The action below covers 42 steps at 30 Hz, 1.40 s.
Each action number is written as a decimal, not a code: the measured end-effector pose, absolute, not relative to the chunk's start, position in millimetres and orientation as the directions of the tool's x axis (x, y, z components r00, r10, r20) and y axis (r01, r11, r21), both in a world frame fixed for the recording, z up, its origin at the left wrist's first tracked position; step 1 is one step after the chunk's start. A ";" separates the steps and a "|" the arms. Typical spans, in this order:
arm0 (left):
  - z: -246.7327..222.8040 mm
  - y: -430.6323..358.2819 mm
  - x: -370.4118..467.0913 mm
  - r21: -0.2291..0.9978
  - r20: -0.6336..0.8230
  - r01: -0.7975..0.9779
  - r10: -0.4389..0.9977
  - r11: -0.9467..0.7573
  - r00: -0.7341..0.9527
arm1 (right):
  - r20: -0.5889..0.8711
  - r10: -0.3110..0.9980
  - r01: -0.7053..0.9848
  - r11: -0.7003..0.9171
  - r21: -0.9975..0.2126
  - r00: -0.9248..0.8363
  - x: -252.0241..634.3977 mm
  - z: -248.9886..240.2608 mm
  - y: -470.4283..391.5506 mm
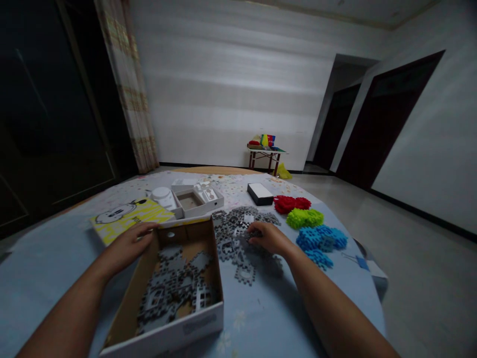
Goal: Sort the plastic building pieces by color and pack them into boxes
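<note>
My left hand (134, 244) is closed on the far left corner of an open cardboard box (198, 325). Inside the box lies a loose heap of grey interlocking puzzle pieces (175, 278), some with cut-out windows. To the right of the box, more grey puzzle pieces (244, 275) are spread in a pile on the tablecloth. My right hand (269, 237) is over this pile, its fingers curled and pinched on a grey piece that they partly hide.
Red pieces (291, 203), lime green pieces (304, 218) and blue pieces (321, 238) sit at the right. A black-and-white box (260, 194) stands behind the pile. Beyond my left hand lie a yellow lid (130, 216) and a white divided tray (214, 203).
</note>
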<state>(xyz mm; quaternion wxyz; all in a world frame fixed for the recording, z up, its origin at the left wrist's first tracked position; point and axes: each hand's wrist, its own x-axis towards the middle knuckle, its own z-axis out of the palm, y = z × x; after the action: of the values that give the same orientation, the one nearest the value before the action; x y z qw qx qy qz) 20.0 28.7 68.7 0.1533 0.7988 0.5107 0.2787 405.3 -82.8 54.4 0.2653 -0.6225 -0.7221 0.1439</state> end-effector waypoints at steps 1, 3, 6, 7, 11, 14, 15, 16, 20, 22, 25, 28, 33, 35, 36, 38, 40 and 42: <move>70.0 26.3 21.2 0.519 0.295 0.733 0.897 -0.439 0.329 | 0.226 0.971 0.826 0.191 -0.531 -0.080 405.4 56.2 -83.7; 71.7 22.6 23.2 0.501 0.306 0.741 0.893 -0.447 0.332 | 0.288 0.956 0.822 0.208 -0.530 -0.057 405.5 60.2 -85.1; 71.9 19.2 25.0 0.441 0.313 0.773 0.885 -0.457 0.344 | 0.389 0.921 0.803 0.224 -0.552 0.010 404.4 65.7 -86.4; 71.6 18.2 25.4 0.407 0.310 0.793 0.885 -0.454 0.347 | 0.416 0.909 0.796 0.232 -0.559 0.027 403.3 67.2 -86.7; 71.0 13.5 27.6 0.283 0.281 0.879 0.910 -0.383 0.306 | 0.517 0.854 0.723 0.318 -0.613 0.062 393.6 73.5 -89.8; 71.6 9.2 30.6 0.250 0.274 0.908 0.924 -0.336 0.267 | 0.540 0.831 0.604 0.364 -0.709 0.134 377.0 81.7 -96.7; 72.1 7.7 31.9 0.240 0.274 0.914 0.926 -0.328 0.260 | 0.534 0.831 0.558 0.372 -0.742 0.158 369.2 85.1 -100.2; 72.7 6.2 33.2 0.230 0.274 0.919 0.927 -0.322 0.256 | 0.530 0.829 0.512 0.383 -0.769 0.176 360.3 88.5 -104.3; 77.8 -1.1 39.8 0.181 0.268 0.937 0.932 -0.299 0.246 | 0.556 0.817 0.395 0.466 -0.792 0.150 319.3 97.7 -122.4; 81.7 -5.0 43.2 0.144 0.268 0.946 0.932 -0.290 0.245 | 0.572 0.819 0.386 0.511 -0.768 0.055 301.4 97.8 -129.3; 88.0 -10.0 46.9 0.104 0.276 0.948 0.924 -0.301 0.263 | 0.571 0.802 0.378 0.591 -0.713 -0.177 285.6 94.2 -134.5; 92.8 -12.7 48.2 0.088 0.273 0.943 0.918 -0.321 0.287 | 0.544 0.781 0.344 0.624 -0.701 -0.308 283.6 92.0 -135.2; 95.7 -12.1 45.9 0.077 0.291 0.921 0.892 -0.382 0.346 | 0.536 0.814 0.375 0.579 -0.724 -0.221 302.3 99.7 -128.9; 96.4 -11.2 45.1 0.068 0.320 0.924 0.886 -0.376 0.336 | 0.534 0.830 0.447 0.545 -0.710 -0.163 316.6 101.2 -121.3; 96.9 -10.8 45.0 0.066 0.338 0.927 0.883 -0.369 0.327 | 0.526 0.841 0.484 0.515 -0.707 -0.127 325.0 100.2 -116.5; 98.4 -10.6 45.5 0.067 0.378 0.930 0.872 -0.362 0.312 | 0.487 0.871 0.552 0.438 -0.709 -0.066 342.9 94.6 -106.0; 99.8 -10.9 46.8 0.063 0.415 0.933 0.859 -0.355 0.298 | 0.425 0.904 0.631 0.360 -0.687 -0.053 359.0 85.0 -96.5; 100.3 -11.2 48.4 0.046 0.434 0.938 0.853 -0.344 0.291 | 0.363 0.929 0.730 0.293 -0.617 -0.067 369.5 73.9 -89.6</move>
<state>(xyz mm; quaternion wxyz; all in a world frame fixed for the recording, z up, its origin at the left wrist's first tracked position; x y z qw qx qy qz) 48.4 -11.2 100.3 -0.1090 0.7961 0.5622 0.1955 369.5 -89.6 73.9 0.3634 -0.5785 -0.7173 0.1369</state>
